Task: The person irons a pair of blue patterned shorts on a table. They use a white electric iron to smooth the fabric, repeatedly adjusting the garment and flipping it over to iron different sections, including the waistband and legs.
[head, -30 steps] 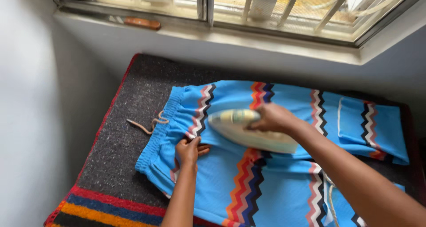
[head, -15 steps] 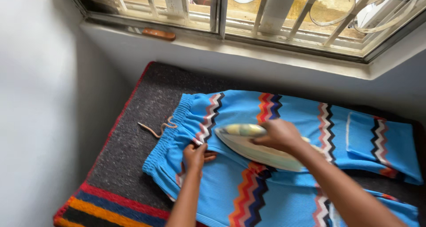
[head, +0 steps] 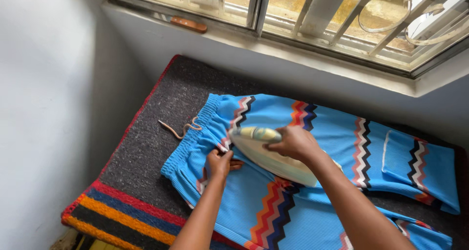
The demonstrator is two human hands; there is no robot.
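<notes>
At the middle of the frame, a pale iron (head: 271, 154) sits flat on blue shorts (head: 312, 181) with zigzag stripes, its tip pointing toward the elastic waistband at centre left. The right hand (head: 292, 143) is clenched around the iron's handle, the arm running in from the lower right. The left hand (head: 220, 163), just left of the iron's tip and near it, pinches a fold of the shorts close to the waistband, fingers closed on the fabric. A tan drawstring (head: 178, 129) trails from the waistband toward the left onto a dark grey blanket (head: 156, 147) that lies under the shorts. The blanket has a red edge and red, blue and orange stripes at the lower left. Along the top runs a white windowsill (head: 273, 44) with barred window above it; a small brown object (head: 188, 24) lies on the sill at upper left.
</notes>
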